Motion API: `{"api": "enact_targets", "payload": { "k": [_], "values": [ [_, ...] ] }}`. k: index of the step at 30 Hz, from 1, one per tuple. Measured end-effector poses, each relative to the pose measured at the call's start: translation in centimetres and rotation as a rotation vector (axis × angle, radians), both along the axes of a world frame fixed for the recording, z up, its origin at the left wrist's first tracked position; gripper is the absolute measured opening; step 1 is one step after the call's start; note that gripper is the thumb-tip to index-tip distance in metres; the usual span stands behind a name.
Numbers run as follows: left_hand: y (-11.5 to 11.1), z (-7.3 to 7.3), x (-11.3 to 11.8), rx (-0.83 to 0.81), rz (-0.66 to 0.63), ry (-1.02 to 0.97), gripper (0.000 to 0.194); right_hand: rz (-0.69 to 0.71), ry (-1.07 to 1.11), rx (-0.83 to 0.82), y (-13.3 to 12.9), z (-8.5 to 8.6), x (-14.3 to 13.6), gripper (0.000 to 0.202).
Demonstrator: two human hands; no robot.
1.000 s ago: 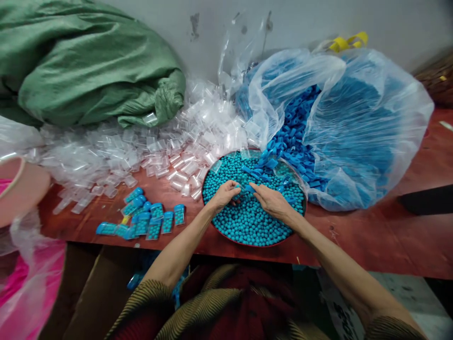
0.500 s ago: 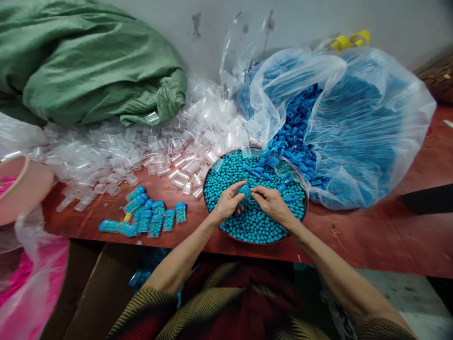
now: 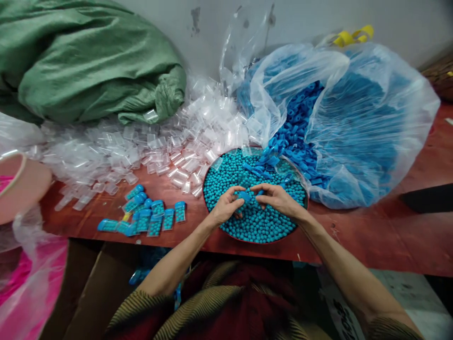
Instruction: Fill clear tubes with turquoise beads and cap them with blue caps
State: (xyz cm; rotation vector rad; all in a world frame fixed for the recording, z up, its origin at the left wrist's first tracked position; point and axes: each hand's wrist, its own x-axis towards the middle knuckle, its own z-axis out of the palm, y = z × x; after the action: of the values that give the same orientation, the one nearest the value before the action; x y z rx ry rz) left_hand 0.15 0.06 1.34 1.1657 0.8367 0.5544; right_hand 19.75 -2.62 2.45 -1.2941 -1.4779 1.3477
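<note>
Over a round tray point(image 3: 204, 186) full of teal beads point(image 3: 264, 226), my left hand point(image 3: 226, 206) pinches a small blue-looking container point(image 3: 243, 195) between thumb and fingers. It seems to be one of the little clear boxes, though the fingers hide part of it. My right hand point(image 3: 278, 200) is just to its right, thumb and fingertips closed on a small blue cap point(image 3: 260, 192). A slight gap separates cap and container. More loose blue caps point(image 3: 260, 169) lie on the beads at the tray's back.
Filled, capped boxes point(image 3: 155, 225) lie in a group on the red table point(image 3: 198, 231). Behind them spreads a heap of clear boxes point(image 3: 123, 146) beside a green cloth bundle point(image 3: 99, 66). A plastic bag point(image 3: 368, 141) of blue caps stands back right; a pink tub point(image 3: 28, 189) stands left.
My right hand has shifted slightly right and its fingers have spread more, showing the blue cap. The left hand stays nearly in place with the container.
</note>
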Motion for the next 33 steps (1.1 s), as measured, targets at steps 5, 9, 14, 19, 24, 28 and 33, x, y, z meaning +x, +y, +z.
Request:
{"api": "enact_targets", "payload": {
  "k": [5,9,14,19,24,28,33],
  "values": [
    [-0.6,0.8,0.3,0.104,0.017,0.048,0.061,-0.254,0.062,0.078,0.2,-0.3,-1.9,0.058],
    [-1.2,1.2,1.2,0.190,0.124,0.026,0.055,-0.168,-0.220,0.231,-1.4,-0.4,-3.9,0.052],
    [-1.5,1.3,1.8,0.206,0.158,-0.054,0.044,-0.148,-0.560,0.440,-2.8,-0.7,-4.8,0.086],
    [-1.8,1.1,1.8,0.163,0.163,-0.052,0.033,-0.212,-0.707,0.560,-2.9,-1.2,-5.3,0.076],
    [-2.2,0.9,1.9,0.145,0.220,-0.042,0.026,-0.229,-0.702,0.677,-2.7,-2.6,-5.5,0.075],
    [-2.2,0.8,2.0,0.148,0.245,-0.033,0.023,-0.285,-0.688,0.712,-2.6,-3.7,-5.9,0.075],
    [-1.8,0.5,1.3,0.152,0.220,0.010,0.023,-0.297,-0.700,0.667,-2.8,-3.6,-6.9,0.073]
  ]
}}
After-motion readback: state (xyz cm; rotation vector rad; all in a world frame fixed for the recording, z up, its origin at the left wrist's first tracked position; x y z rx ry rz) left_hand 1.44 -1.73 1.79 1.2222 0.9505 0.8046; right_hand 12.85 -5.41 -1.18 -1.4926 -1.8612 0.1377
